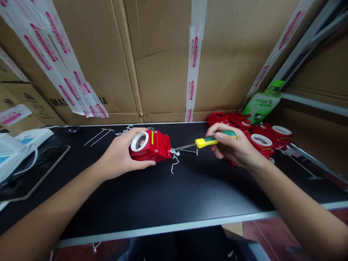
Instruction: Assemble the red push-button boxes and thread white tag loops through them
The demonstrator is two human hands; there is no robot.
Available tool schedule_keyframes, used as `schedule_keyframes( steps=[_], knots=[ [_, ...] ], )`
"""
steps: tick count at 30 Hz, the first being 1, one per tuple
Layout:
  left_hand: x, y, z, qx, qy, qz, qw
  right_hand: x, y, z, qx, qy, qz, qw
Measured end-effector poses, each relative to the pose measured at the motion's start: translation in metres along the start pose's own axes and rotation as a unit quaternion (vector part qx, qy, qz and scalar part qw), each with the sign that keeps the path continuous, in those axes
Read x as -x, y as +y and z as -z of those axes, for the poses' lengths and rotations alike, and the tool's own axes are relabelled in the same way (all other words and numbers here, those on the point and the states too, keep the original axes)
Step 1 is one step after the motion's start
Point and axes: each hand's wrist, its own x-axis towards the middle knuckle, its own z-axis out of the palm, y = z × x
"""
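My left hand (121, 154) is wrapped round a red box-shaped housing (160, 145) with a white ring on its near left face and a yellow label on top. In my right hand (233, 145) is a screwdriver (205, 141) with a yellow and green handle. Its shaft points left, and the tip meets the right end of the housing, by a small metal fitting with a thin chain (174, 166). The chain hangs down onto the black table (163, 203). A thin T-shaped metal rod (190, 150) lies just behind the screwdriver shaft.
Several more red housings (262, 141) are piled behind and right of my right hand. A green bottle (263, 101) leans behind them. Metal rods (99, 137) lie at the back left, and a phone (35, 174) lies at left. Large cardboard boxes (163, 65) wall the back edge.
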Motion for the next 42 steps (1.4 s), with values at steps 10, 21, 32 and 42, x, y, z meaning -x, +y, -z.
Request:
schedule_keyframes(
  steps=[10,21,32,42],
  knots=[
    [-0.001,-0.003,0.003,-0.048,0.019,-0.010,0.999,-0.001,0.000,0.006,0.105,-0.040,0.037,0.993],
    [-0.001,-0.002,0.007,-0.108,0.046,-0.061,0.991,-0.002,-0.003,0.002,0.193,-0.050,0.011,0.980],
    [-0.002,0.000,0.007,-0.115,0.040,-0.069,0.990,-0.002,0.004,0.005,0.156,-0.056,-0.026,0.986],
    [-0.003,-0.001,0.007,-0.118,0.045,-0.085,0.988,-0.001,0.000,0.003,0.205,-0.052,-0.036,0.977]
  ],
)
